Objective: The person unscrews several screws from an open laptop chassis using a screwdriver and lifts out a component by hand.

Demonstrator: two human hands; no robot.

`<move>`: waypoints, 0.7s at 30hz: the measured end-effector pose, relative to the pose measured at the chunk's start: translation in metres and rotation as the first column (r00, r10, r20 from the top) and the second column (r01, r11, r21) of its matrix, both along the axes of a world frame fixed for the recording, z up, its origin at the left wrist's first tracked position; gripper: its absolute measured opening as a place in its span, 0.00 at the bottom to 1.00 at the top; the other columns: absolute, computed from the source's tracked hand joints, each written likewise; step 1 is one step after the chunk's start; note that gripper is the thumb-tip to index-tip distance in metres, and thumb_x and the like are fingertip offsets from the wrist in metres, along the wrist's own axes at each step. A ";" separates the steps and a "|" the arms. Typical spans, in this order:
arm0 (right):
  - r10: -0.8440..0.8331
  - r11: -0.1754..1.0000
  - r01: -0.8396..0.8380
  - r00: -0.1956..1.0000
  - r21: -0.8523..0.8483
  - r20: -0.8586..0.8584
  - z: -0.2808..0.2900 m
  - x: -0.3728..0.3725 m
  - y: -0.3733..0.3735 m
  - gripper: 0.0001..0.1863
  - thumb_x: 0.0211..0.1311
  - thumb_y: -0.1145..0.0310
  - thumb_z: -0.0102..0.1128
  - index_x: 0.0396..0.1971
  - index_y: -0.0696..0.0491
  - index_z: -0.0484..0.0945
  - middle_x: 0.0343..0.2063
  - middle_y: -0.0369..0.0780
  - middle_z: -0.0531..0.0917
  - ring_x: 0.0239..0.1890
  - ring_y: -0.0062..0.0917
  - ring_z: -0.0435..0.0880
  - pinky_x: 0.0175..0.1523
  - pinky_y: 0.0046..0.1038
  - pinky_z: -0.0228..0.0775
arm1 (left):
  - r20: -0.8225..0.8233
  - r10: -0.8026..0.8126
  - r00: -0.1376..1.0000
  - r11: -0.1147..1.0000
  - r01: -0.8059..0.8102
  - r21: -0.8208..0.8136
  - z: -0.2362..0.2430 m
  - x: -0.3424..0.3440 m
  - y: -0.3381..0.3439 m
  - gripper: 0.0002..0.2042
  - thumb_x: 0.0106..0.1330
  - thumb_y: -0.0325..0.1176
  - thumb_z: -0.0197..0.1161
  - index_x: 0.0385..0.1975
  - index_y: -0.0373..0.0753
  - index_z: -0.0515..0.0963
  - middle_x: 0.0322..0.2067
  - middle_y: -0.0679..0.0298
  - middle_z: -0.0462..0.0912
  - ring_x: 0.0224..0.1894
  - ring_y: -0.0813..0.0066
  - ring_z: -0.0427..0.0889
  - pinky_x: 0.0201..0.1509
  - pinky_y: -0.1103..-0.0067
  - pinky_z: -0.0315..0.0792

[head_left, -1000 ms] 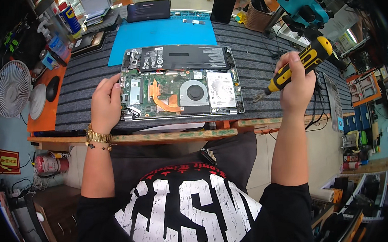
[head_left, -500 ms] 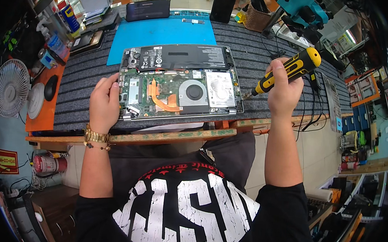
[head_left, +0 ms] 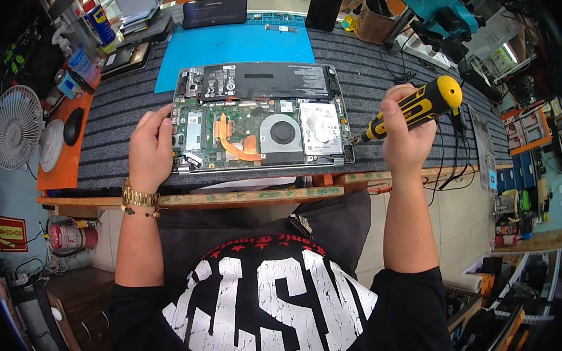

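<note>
An opened laptop (head_left: 258,122) lies bottom-up on the grey ribbed mat, showing its black battery, green board, copper heat pipe, round fan and silver drive. My left hand (head_left: 151,145) rests flat against the laptop's left edge, fingers together, a gold bracelet at the wrist. My right hand (head_left: 406,133) grips a yellow and black screwdriver (head_left: 417,108) by the handle. The tool slants down to the left and its tip sits at the laptop's right edge near the drive.
A blue work mat (head_left: 238,42) lies behind the laptop with a dark tablet (head_left: 214,11) beyond it. A small white fan (head_left: 14,127), bottles and an orange pad (head_left: 67,154) stand at left. Black cables (head_left: 451,161) hang over the right bench edge by a wicker basket (head_left: 373,25).
My right hand has carried the screwdriver leftward and down, bringing its tip to the laptop's right edge. My left hand has stayed at the laptop's left side.
</note>
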State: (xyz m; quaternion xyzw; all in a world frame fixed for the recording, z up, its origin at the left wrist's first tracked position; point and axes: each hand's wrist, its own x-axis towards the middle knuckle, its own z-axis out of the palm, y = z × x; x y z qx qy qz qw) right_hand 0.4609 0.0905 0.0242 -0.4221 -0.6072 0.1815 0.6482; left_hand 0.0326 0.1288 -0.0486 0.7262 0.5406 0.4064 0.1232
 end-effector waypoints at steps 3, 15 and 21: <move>0.129 0.991 -0.131 0.990 0.029 0.057 -0.001 -0.002 0.003 0.09 0.70 0.73 0.72 0.40 0.54 0.78 0.37 0.32 0.80 0.35 0.14 0.76 0.41 0.21 0.69 | 0.006 0.008 1.000 1.000 -0.007 -0.006 0.000 0.001 -0.001 0.15 0.81 0.27 0.56 0.60 0.31 0.84 0.37 0.57 0.83 0.38 0.63 0.83 0.45 0.70 0.77; 0.126 0.992 -0.127 0.991 -0.017 -0.055 0.001 -0.005 0.001 0.07 0.71 0.74 0.71 0.39 0.54 0.79 0.36 0.32 0.80 0.37 0.13 0.76 0.43 0.21 0.69 | 0.014 -0.006 1.000 1.000 0.006 0.001 -0.001 -0.001 0.000 0.15 0.82 0.28 0.56 0.60 0.30 0.84 0.37 0.58 0.82 0.38 0.66 0.83 0.45 0.71 0.76; 0.107 0.993 -0.110 0.992 -0.040 -0.066 0.000 -0.003 0.001 0.06 0.71 0.74 0.70 0.39 0.54 0.79 0.37 0.32 0.81 0.37 0.14 0.76 0.43 0.22 0.69 | 0.011 0.001 1.000 1.000 -0.001 -0.009 0.001 0.000 -0.001 0.16 0.82 0.28 0.56 0.60 0.31 0.84 0.37 0.57 0.82 0.38 0.65 0.83 0.45 0.70 0.76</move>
